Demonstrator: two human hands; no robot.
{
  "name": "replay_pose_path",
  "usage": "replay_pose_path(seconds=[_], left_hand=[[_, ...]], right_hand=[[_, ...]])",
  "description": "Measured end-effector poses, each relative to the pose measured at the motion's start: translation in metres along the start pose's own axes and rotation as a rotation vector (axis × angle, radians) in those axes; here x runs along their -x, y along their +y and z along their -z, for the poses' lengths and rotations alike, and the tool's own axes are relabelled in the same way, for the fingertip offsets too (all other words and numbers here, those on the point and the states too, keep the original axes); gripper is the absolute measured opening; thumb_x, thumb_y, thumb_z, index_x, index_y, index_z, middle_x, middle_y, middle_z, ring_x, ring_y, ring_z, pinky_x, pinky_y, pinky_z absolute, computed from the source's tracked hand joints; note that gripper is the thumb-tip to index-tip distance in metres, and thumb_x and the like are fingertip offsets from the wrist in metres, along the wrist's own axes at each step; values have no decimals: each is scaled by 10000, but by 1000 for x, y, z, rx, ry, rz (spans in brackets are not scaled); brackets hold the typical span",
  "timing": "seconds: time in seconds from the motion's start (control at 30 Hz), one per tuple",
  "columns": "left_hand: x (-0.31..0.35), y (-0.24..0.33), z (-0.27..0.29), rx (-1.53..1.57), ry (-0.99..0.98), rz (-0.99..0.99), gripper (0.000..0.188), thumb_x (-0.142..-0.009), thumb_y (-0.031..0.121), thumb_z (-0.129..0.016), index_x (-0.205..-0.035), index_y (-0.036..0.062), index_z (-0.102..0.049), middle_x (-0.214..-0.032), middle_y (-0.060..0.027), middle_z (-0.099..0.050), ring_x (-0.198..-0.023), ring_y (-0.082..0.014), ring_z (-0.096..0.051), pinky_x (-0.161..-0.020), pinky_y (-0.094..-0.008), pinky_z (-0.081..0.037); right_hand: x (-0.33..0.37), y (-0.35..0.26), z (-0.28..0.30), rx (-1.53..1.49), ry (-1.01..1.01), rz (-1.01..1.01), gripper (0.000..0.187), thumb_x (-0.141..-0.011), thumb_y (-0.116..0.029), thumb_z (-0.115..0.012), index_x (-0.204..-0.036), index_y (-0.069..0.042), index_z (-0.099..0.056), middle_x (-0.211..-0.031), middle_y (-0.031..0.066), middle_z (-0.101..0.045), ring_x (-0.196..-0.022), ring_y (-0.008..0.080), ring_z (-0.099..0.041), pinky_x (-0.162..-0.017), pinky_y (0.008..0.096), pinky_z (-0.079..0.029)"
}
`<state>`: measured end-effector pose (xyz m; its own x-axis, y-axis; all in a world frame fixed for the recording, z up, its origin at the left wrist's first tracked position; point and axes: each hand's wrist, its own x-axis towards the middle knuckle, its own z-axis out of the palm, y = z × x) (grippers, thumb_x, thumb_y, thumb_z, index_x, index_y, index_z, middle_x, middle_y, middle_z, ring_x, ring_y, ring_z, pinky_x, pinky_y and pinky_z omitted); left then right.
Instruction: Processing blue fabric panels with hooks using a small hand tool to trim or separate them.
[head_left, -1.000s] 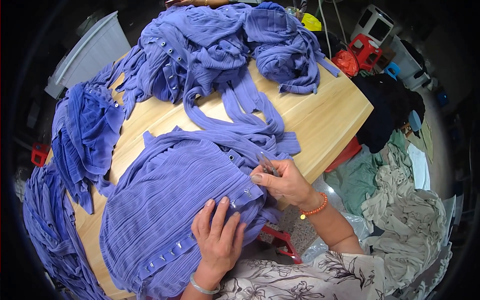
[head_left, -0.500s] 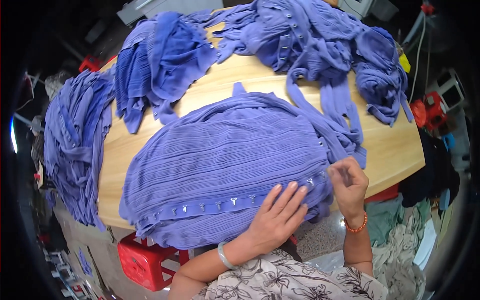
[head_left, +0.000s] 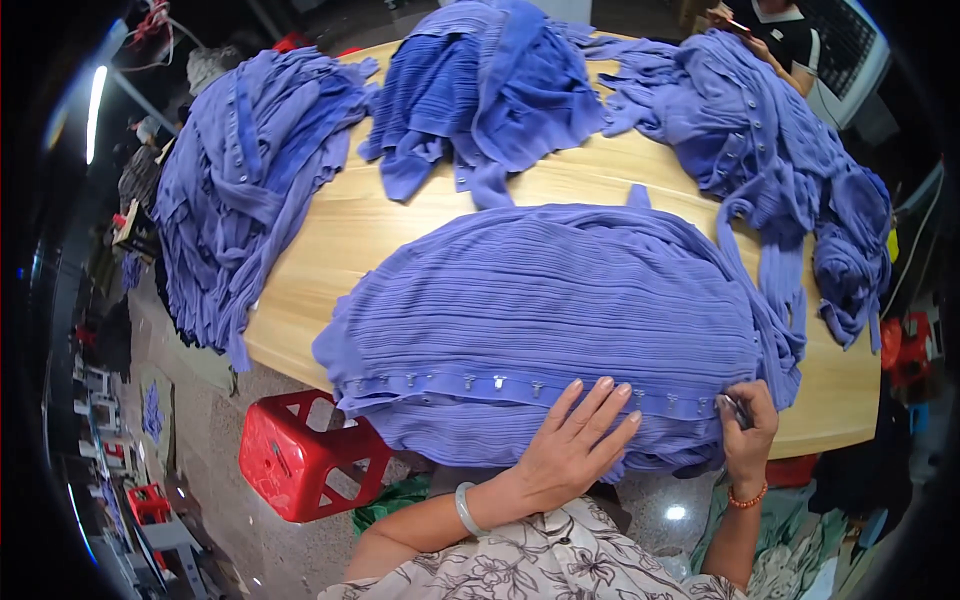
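A ribbed purple garment (head_left: 560, 290) lies spread at the table's near edge, its button strip (head_left: 450, 383) running across the front with several small shiny fasteners. My left hand (head_left: 575, 440) rests flat on the garment, fingers stretched out over the strip. At the strip's right end is my right hand (head_left: 752, 425), fingers curled and closed at the fabric. A small dark object (head_left: 738, 411) shows between these fingers; its kind is too small to make out.
More purple garments lie heaped on the wooden table (head_left: 300, 320): a left pile (head_left: 240, 190), a middle pile (head_left: 490, 90) and a right pile (head_left: 740, 110). A red stool (head_left: 290, 455) stands below the near left edge. Beyond the far right side is another person (head_left: 785, 45).
The whole view has swung left, so the table appears farther right and another person shows at the upper right. My right hand has come lower against the strip's end; my left stays flat.
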<state>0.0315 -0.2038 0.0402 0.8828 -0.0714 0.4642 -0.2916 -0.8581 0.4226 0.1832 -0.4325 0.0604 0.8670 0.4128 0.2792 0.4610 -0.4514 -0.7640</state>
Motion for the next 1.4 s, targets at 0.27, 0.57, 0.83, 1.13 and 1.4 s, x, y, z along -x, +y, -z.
replay_pose_path(seconds=[0.27,0.57,0.83,1.13,1.4], left_hand=[[27,-15,15,50,-3,141,604,-888,230,-728,-1428,41,-536,-1523,-191,-468,-1438,-364,-418,-1197,-505,-294],[76,-60,65,-145,250,245,533,-856,199,-761,-1338,40,-598,-1436,-176,-560,-1370,-358,-495,-1142,-521,-359],[116,-90,87,-261,149,311,482,-870,228,-754,-1290,29,-626,-1395,-183,-595,-1308,-353,-552,-1116,-495,-378],[83,-97,105,-308,324,171,295,-903,139,-711,-1158,-2,-669,-1001,-167,-671,-900,-343,-623,-809,-425,-481],[43,-121,125,-243,210,165,189,-925,161,-683,-1062,40,-731,-947,-174,-703,-862,-365,-637,-814,-470,-495]], right_hand=[[-2,27,-5,7,-41,-103,81,-876,60,-639,-888,11,-576,-813,15,-486,-721,99,-469,-651,257,-391],[8,-23,-17,326,122,361,194,-852,12,-723,-1040,-1,-678,-984,128,-637,-871,279,-639,-784,338,-518],[5,10,-35,280,158,312,270,-777,-38,-816,-1028,-75,-724,-960,120,-664,-797,264,-686,-669,340,-559],[4,9,-17,79,60,194,85,-912,-94,-693,-946,-30,-738,-864,106,-718,-777,215,-703,-688,300,-554],[-32,21,3,34,339,-10,174,-999,-126,-579,-980,-2,-699,-809,94,-699,-746,172,-680,-692,320,-531]])
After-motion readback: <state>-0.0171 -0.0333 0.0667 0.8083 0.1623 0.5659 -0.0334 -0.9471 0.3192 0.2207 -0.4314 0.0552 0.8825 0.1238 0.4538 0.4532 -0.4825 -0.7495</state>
